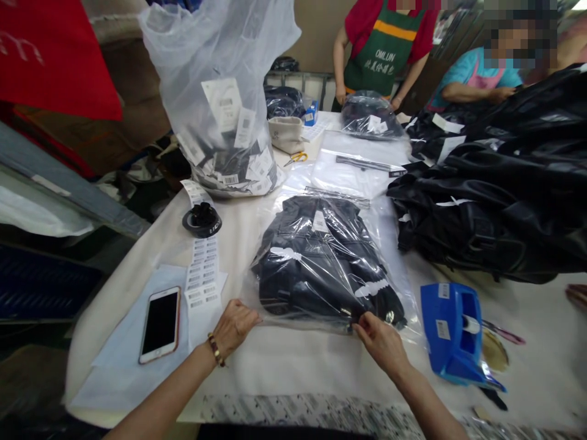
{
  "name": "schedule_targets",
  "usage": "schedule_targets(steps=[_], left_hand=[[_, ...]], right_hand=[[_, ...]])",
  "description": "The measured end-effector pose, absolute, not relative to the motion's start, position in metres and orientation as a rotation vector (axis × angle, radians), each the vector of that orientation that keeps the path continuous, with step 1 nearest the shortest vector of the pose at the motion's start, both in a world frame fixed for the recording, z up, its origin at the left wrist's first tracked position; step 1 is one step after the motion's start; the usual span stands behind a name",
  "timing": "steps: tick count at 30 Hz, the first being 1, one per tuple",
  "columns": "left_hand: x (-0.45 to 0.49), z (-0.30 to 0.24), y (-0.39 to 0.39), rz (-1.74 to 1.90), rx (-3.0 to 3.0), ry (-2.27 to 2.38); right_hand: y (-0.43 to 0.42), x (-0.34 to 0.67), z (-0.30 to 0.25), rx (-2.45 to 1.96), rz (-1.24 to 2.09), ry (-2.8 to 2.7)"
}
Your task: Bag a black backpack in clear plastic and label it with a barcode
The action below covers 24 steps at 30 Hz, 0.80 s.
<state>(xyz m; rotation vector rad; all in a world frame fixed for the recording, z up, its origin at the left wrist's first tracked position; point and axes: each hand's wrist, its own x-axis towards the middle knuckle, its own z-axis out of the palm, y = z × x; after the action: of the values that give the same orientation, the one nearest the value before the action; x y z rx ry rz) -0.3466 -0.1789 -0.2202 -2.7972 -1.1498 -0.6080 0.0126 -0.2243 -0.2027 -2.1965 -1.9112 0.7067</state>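
A black bag, likely a backpack, lies flat inside a clear plastic bag on the table in front of me. White paper ties and a white tag show through the film. My left hand, with a beaded bracelet at the wrist, pinches the near left corner of the plastic. Along the same near edge, further right, my right hand pinches the film between thumb and fingers. Beyond the packed bag lie more flat clear plastic bags.
Left are a phone, barcode label sheets, a small black dish and a big sack of tags. Yellow scissors lie behind. Right are a blue tape dispenser and piled black bags. Two people work opposite.
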Motion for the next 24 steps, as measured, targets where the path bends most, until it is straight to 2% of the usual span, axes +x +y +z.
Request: schedule_targets(steps=[17,24], left_hand=[[-0.344,-0.227,-0.159,-0.571,-2.743,-1.168],[-0.345,-0.225,-0.159,-0.575,-2.761,-1.178]], right_hand=[[-0.227,0.009,-0.203,-2.174,0.674,-1.839],[-0.253,0.007,-0.182,-2.056,0.743,-1.796]])
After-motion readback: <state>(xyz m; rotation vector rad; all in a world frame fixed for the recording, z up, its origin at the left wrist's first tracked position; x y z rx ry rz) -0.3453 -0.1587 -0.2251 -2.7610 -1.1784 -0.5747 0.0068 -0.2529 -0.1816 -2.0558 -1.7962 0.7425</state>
